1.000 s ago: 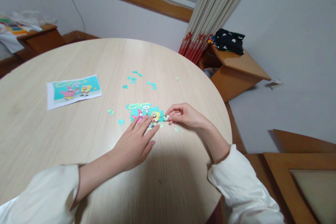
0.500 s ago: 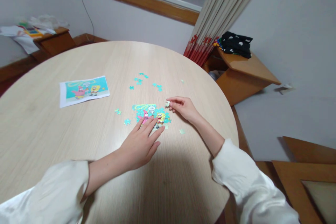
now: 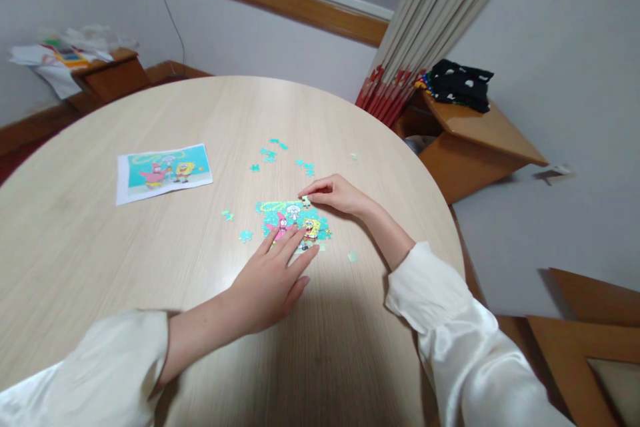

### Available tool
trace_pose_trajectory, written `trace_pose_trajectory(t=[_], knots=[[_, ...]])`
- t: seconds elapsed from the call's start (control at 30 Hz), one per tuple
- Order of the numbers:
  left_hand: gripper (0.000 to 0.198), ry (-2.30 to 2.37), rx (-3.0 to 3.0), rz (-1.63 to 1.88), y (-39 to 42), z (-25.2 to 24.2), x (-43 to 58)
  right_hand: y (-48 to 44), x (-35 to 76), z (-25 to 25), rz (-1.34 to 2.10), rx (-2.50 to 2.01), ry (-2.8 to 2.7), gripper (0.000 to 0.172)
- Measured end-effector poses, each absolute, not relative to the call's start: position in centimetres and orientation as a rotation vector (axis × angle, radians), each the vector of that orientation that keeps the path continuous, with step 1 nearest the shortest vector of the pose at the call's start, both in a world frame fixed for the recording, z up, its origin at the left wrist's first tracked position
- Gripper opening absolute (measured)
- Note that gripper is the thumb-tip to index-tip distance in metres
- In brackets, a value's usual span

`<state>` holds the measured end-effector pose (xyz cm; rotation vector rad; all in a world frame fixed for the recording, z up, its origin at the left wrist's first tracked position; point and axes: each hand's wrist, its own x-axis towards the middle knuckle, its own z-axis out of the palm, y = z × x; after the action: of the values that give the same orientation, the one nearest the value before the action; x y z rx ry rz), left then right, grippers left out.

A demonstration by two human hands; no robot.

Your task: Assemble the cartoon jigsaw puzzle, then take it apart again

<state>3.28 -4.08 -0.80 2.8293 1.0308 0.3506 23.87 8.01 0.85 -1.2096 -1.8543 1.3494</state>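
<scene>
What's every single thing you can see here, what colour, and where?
table: one, light wood, under everything
part-built puzzle: one, teal with cartoon figures, mid-table
loose pieces: around ten, mostly teal, scattered around the puzzle
picture sheet: one, teal on white, left of the puzzle
window: one, brown frame, far wall
curtain: one, cream with red hem, by the window
side table: one, brown, right of the table
black cloth: one, white-dotted, on the side table
papers: a pile, white and coloured, far left
small piece: one, pale, at the puzzle's far edge
left hand: one, white sleeve, flat, fingertips on the puzzle's near edge
right hand: one, white sleeve, pinching the small piece
</scene>
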Motion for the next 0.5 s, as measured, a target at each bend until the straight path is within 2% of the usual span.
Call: trace_pose_trajectory(t=[0.33,0.5], knots=[[0.042,1.02,2.841,0.316,-3.97,-0.55,3.32,8.06,23.98,0.76,1.37,-1.204,-1.864,0.016],[0.044,1.025,2.83,0.274,-4.03,-0.52,3.45,8.39,23.44,0.71,1.381,-1.268,-1.638,0.022]])
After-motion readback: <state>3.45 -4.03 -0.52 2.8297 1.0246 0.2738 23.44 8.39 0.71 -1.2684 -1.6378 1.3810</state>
